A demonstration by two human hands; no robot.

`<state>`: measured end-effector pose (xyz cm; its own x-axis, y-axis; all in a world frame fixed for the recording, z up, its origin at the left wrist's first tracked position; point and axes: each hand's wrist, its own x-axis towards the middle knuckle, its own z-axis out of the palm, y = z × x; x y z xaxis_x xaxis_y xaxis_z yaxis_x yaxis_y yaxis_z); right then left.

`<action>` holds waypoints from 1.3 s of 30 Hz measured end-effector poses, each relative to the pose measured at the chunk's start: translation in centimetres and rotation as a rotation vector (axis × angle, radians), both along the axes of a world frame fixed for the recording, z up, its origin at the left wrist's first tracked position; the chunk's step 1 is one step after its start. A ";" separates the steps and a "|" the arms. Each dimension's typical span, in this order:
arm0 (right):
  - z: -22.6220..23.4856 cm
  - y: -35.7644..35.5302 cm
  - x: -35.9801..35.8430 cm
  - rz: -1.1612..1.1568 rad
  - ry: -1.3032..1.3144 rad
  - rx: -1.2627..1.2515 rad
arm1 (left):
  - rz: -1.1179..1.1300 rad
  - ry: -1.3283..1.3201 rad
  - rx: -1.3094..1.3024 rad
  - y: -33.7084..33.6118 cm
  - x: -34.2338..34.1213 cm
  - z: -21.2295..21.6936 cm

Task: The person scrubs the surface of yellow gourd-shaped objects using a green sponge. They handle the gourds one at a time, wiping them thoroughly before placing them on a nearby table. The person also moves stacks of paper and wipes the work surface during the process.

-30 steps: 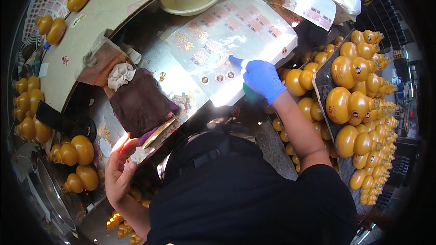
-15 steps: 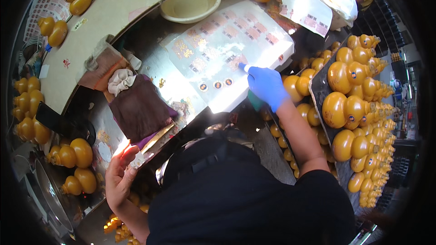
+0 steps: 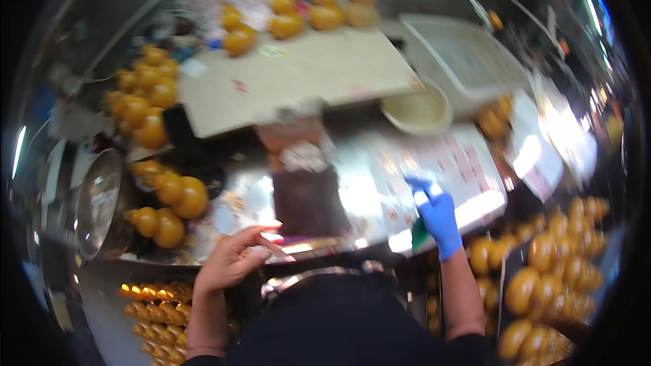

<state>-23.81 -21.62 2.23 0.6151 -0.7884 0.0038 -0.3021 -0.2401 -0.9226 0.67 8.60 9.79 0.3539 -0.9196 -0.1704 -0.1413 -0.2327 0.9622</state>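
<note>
My left hand is bare and hovers at the table's front edge, left of a dark brown cloth. Its fingers are curved and apart from the thumb; bright light and blur lie over the tips, and I make out nothing held. In a blue glove with a white patch near the fingertips, my right hand is over the near part of a pale sheet with rows of small printed labels. Its fingers reach forward, apart, with no held thing visible. A green piece shows beside the glove.
Amber gourd-shaped bottles stand at the left, with more on racks at the right and below left. A cream bowl sits behind the sheet. Beyond is a beige board. A round metal pan is far left.
The view has swung left and blurred, so the table now lies more level. My right hand has drawn back to the sheet's nearer left part; my left hand is closer to the brown cloth.
</note>
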 end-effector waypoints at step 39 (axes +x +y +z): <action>9.3 -5.8 13.6 0.269 -0.168 -0.046 | 0.241 -1.558 0.227 -31.8 38.7 17.6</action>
<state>-10.21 -27.45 11.51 0.7892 -0.5943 0.1549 -0.0661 -0.3329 -0.9406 39.34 -23.22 27.43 0.4324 -0.8258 0.3621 -0.8513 -0.5063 -0.1380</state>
